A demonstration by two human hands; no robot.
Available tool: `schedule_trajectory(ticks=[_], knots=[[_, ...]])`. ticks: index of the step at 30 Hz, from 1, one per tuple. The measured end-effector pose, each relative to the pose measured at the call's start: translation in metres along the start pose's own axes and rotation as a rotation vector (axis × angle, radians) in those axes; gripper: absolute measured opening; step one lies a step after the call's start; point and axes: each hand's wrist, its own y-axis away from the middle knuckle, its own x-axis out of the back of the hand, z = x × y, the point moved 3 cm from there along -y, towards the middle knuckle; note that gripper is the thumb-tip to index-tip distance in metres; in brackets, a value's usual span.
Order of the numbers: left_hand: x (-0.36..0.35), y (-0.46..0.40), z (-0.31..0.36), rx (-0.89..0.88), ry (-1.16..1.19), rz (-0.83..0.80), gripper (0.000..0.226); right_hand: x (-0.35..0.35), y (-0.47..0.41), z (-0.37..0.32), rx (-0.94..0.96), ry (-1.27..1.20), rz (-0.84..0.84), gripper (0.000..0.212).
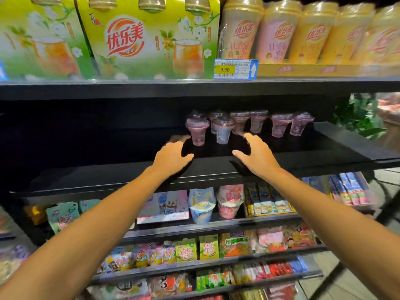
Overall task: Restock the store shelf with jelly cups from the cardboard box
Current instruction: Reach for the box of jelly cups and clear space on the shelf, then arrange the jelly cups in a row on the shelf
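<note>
Both hands reach over the front edge of the black shelf [86, 178], holding nothing. On the left hand [173, 155] the fingers are spread and loosely bent, their tips blurred just beside the nearest jelly cup [198, 132]; whether they touch it cannot be told. The right hand [256, 155] is likewise spread, thumb out to the left, its fingertips near the pale jelly cup [223, 131].

All the jelly cups stand on that shelf toward the back, long axis upright, domed lids up and narrow bases down. The two front ones sit side by side between the hands; behind them a loose row [279, 124] runs off to the right, the right-most leaning slightly.

Deep shadow hides the shelf's left and back parts. Labels on the cups are too blurred to read. Above, tall drink cups [279, 31] and green multipacks [149, 37] are cut off by the top edge; a price tag [236, 69] reads 9.90. Snack packets [186, 250] fill the lower shelves.
</note>
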Motion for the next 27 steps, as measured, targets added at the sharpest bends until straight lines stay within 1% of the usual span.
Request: schedule_trajectory(ticks=[2,5,9,11,15,17,19,21,23,25,27], knots=[[0.005,0.018,-0.010,-0.123,0.003,-0.008,0.059,0.001,0.021,-0.013,0.074,0.019,0.004,0.054],[0.014,0.047,-0.024,-0.284,0.024,0.033,0.053,-0.003,0.054,-0.032,0.132,0.061,-0.012,0.050],[0.025,0.090,-0.030,-0.427,-0.057,0.066,0.056,-0.014,0.099,-0.048,0.201,0.067,-0.030,0.051],[0.026,0.113,-0.028,-0.465,-0.081,0.093,0.058,-0.020,0.119,-0.052,0.257,0.066,-0.025,0.050],[0.008,0.175,-0.017,-0.467,-0.068,0.109,0.059,-0.038,0.165,-0.046,0.388,0.073,-0.066,0.048],[-0.016,0.211,-0.011,-0.444,-0.052,0.083,0.058,-0.053,0.192,-0.034,0.431,0.052,-0.139,0.048],[-0.052,0.248,-0.011,-0.400,-0.043,0.015,0.059,-0.077,0.220,-0.016,0.432,0.018,-0.249,0.048],[-0.096,0.287,-0.016,-0.338,0.007,-0.067,0.056,-0.109,0.254,0.012,0.382,-0.024,-0.369,0.047],[-0.142,0.324,-0.022,-0.306,0.065,-0.134,0.052,-0.149,0.291,0.050,0.284,-0.022,-0.466,0.049],[-0.195,0.359,-0.036,-0.239,0.104,-0.227,0.050,-0.184,0.333,0.084,0.177,-0.031,-0.517,0.050],[-0.251,0.395,-0.058,-0.128,0.121,-0.374,0.050,-0.215,0.374,0.119,0.019,-0.001,-0.604,0.034]])
